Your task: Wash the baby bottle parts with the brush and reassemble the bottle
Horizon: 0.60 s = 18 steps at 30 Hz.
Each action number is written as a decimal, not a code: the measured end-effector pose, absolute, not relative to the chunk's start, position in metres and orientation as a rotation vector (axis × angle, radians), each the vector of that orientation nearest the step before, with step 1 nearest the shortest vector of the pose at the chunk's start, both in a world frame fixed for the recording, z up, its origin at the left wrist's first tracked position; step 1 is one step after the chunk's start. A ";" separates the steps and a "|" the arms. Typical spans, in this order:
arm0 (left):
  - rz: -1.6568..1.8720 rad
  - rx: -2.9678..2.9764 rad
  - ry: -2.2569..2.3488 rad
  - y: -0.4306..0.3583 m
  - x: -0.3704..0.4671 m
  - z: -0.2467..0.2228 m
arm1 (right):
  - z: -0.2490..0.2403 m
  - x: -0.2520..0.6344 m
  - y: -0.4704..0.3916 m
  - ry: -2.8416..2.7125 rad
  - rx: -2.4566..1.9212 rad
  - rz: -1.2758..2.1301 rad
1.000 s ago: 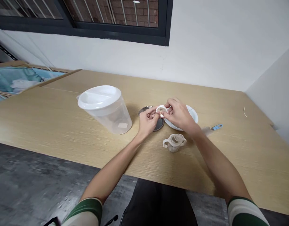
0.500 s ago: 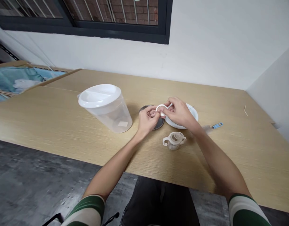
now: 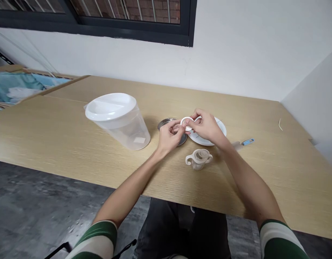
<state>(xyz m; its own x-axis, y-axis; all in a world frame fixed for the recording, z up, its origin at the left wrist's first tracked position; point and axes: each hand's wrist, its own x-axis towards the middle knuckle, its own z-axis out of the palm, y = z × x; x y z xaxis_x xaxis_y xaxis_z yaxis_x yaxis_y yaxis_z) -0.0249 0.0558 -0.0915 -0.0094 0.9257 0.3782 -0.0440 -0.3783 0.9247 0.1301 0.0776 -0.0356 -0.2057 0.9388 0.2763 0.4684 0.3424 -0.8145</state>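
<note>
Between my two hands, above the table, is a small white ring. My left hand pinches its left side, and my right hand grips it from the right with the fingers curled. Below and behind my hands lie a round dark metal dish, partly covered by my left hand, and a white plate, partly covered by my right hand. Nearer to me stands a small clear cup with two beige handles. What exactly the ring belongs to cannot be made out.
A large translucent pitcher with a white lid stands left of my hands on the wooden table. To the right lies a brush with a blue handle. A thin pale strip is farther right. A window is in the wall behind.
The white ring has tilted so that its round opening faces me more. My hands stay close together around it. The whole view has shifted slightly.
</note>
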 end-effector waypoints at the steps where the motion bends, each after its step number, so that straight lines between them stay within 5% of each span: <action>1: 1.510 1.469 0.937 0.056 -0.026 -0.091 | -0.035 0.132 0.078 -1.780 -1.197 0.830; 6: 1.550 1.557 0.805 0.061 -0.033 -0.091 | -0.021 0.140 0.074 -1.696 -0.996 1.179; 18: 1.646 1.936 1.022 0.058 -0.034 -0.097 | -0.027 0.142 0.073 -1.829 -0.997 0.947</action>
<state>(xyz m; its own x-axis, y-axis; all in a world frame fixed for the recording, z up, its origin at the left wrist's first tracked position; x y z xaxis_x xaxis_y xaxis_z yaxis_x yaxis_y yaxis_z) -0.0342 0.0577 -0.0974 0.0390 0.7417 0.6696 0.2713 -0.6528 0.7073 0.1421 0.0735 -0.0271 -0.3427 0.8890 0.3035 0.2649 0.4015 -0.8767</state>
